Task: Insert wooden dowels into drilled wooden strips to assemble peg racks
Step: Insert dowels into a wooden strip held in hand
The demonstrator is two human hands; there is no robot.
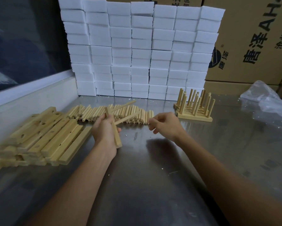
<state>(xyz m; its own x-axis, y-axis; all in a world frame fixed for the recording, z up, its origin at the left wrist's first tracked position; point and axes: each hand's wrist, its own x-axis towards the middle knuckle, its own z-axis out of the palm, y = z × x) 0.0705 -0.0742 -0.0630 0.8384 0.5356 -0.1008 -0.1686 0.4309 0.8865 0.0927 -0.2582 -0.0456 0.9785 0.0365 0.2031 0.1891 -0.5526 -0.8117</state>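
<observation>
My left hand (104, 129) grips a drilled wooden strip (117, 137), held on end over the steel table, with two dowels (127, 118) sticking out of it toward the far right. My right hand (165, 123) hovers at the right end of the dowel pile (120, 114), fingers loosely curled and holding nothing that I can see. A heap of loose drilled strips (44, 137) lies at the left. Several finished peg racks (194, 108) stand stacked at the back right.
The steel table (153, 176) has a raised rim on the left. A wall of white foam blocks (140, 51) closes off the back. Cardboard boxes (254, 43) and a crumpled clear plastic bag (267, 98) sit at the right.
</observation>
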